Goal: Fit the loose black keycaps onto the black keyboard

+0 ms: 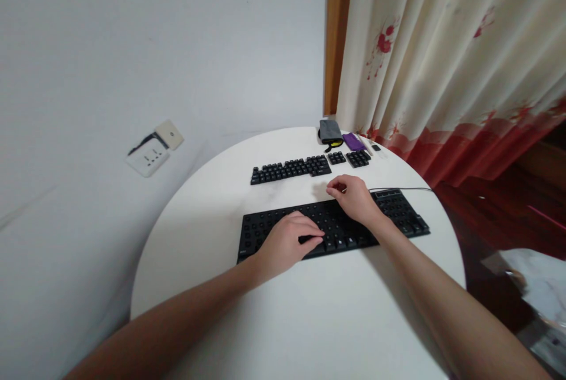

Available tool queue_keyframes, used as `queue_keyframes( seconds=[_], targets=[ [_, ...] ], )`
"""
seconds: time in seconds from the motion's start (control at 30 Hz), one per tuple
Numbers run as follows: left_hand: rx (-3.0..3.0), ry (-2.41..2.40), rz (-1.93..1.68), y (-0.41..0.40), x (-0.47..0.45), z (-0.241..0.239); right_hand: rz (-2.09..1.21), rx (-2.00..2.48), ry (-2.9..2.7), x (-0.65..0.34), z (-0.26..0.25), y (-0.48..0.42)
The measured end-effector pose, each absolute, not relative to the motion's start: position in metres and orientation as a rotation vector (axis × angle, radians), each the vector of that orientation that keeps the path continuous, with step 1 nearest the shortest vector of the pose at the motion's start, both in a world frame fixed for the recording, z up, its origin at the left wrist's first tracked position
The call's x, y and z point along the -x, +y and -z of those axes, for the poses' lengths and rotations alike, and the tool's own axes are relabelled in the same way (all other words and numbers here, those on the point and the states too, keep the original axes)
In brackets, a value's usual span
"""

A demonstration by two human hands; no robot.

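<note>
A black keyboard (315, 218) lies across the table, many of its switches bare and some keycaps still on its front row and right end. Over its left-middle part rests my left hand (289, 241), thumb and fingertips drawn together near the front-row keys; anything between them is hidden. My right hand (352, 197) hovers at the keyboard's back edge with thumb and forefinger pinched, and what they hold, if anything, is too small to name. Behind the keyboard, loose black keycaps (289, 171) stand laid out in rows, with smaller keycap groups (357, 158) to their right.
A grey pouch (330, 131), a purple cloth (353, 141) and a small dark-tipped item (375, 147) sit at the back of the round white table (198, 215). A cable (413, 189) runs off to the right. Wall and curtain (424, 73) border the table.
</note>
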State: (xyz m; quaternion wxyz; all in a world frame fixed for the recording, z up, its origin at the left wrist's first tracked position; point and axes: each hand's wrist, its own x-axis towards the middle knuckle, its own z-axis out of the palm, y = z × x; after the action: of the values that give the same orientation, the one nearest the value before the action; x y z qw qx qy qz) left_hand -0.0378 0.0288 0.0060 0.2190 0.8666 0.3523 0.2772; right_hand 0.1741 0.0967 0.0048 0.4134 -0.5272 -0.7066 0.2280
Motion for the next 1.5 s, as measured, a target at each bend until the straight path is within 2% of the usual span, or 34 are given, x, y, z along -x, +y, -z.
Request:
queue_keyframes(
  seconds=[0.5,0.87,1.23,1.5],
  targets=[
    [-2.594,0.972,-0.706,0.024,0.037,-0.006,-0.68,1.32,-1.778,-0.175,-0.006,0.097],
    [-2.658,0.947,-0.612,0.024,0.04,-0.009,-1.241,1.074,-2.199,-0.182,-0.033,0.065],
    [-2.663,0.902,-0.572,0.024,0.042,-0.012,-1.177,1.138,-2.433,-0.18,-0.037,0.059],
    [-2.644,0.889,-0.598,0.024,0.041,-0.011,-1.005,1.133,-2.532,-0.173,-0.041,0.054]
  ],
)
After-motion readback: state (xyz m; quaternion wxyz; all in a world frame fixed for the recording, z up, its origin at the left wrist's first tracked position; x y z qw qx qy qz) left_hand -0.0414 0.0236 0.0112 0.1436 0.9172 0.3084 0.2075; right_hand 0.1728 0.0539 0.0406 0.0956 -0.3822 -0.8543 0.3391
